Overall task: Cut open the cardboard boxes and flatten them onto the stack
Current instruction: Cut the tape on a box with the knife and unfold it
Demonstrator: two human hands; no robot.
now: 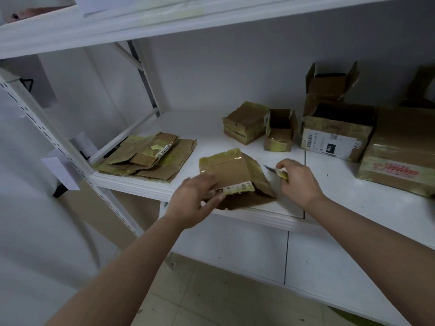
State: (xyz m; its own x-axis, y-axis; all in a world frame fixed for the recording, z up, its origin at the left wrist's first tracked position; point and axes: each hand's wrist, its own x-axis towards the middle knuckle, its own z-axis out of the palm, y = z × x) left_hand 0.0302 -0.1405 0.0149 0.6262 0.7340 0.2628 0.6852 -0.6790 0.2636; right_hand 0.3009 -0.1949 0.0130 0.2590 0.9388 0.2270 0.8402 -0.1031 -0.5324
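Left hand (195, 201) grips the near edge of the partly collapsed cardboard box (235, 177), steadying it on the shelf (353, 196). Right hand (299, 182), just right of the box, is clamped on a box cutter (276, 171) for slitting tape. The flattened stack (146, 158) lies left of both hands; open boxes (280, 130) beyond appear empty

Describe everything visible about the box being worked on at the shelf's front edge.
The box is brown cardboard wrapped in yellowish tape, with a white label strip along its near side. It looks partly collapsed, tilted, one end gaping open. It lies on the white shelf. The left hand grips its near edge; the right hand is apart, holding a small cutter.
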